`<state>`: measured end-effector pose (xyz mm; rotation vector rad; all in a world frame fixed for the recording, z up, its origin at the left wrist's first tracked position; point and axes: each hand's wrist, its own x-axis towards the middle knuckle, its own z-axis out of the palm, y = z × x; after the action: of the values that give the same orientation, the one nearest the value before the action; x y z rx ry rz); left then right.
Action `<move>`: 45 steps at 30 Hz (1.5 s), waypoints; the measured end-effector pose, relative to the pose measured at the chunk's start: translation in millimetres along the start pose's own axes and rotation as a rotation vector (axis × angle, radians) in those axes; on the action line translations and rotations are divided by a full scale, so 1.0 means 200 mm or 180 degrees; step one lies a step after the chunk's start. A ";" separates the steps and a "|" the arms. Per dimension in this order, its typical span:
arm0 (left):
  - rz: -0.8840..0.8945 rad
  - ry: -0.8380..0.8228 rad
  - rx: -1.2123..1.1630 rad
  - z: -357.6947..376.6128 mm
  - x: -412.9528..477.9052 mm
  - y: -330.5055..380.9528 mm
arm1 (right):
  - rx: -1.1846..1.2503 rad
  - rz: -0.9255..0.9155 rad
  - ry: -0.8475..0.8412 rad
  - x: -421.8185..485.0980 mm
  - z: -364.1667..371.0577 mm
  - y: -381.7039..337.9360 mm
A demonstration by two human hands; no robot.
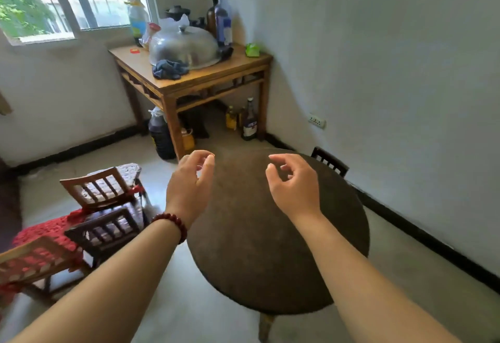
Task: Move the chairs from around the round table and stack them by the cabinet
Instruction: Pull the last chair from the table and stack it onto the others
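Trouble could start with the far chair point(330, 160), which sits past the right hand point(293, 183), squeezed between the round table point(270, 248) and the white wall. Only its dark back shows. I think pulling it out could scrape the wall or bump the table edge, because there is so little room there. Both hands float over the table top, near each other and touching nothing. The left hand point(190, 180), with a red bead bracelet point(170, 222) on its wrist, and the right hand both have soft, half-bent fingers and hold nothing. Three more chairs sit off to the left of the left hand, close together: a pale chair point(100, 188) with a woven seat, a dark chair point(105, 230) next to it, and a red-seat chair point(35, 258) lowest in view. They are so close that lifting one could catch the legs of the next. Past both hands stands a square wooden table point(205, 77) with a big metal lid point(184, 47), a blue rag and tall bottles on it. More bottles point(249, 123) and a dark jug point(161, 137) stand on the floor under it, and a swinging chair leg could knock them over. No cabinet shows here.
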<state>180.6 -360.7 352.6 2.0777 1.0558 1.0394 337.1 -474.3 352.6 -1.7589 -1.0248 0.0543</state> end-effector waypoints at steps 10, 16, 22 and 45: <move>0.0364 -0.0286 -0.0523 1.21 -0.17 0.92 | -0.0210 0.0212 0.0558 0.11 -1.18 0.66; 0.0484 -0.0498 -0.0585 1.61 -0.17 1.22 | -0.0213 0.0379 0.0751 0.19 -1.59 0.92; 0.0517 -0.0741 -0.0602 1.94 -0.05 1.32 | -0.0223 0.0530 0.0914 0.36 -1.76 1.18; 0.0464 -0.0871 -0.0627 3.16 0.90 1.52 | -0.0269 0.0624 0.0879 1.60 -1.99 2.16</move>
<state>897.0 -457.0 318.8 2.0845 0.6490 0.8575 993.5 -600.0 322.2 -1.8781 -0.6623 -0.1079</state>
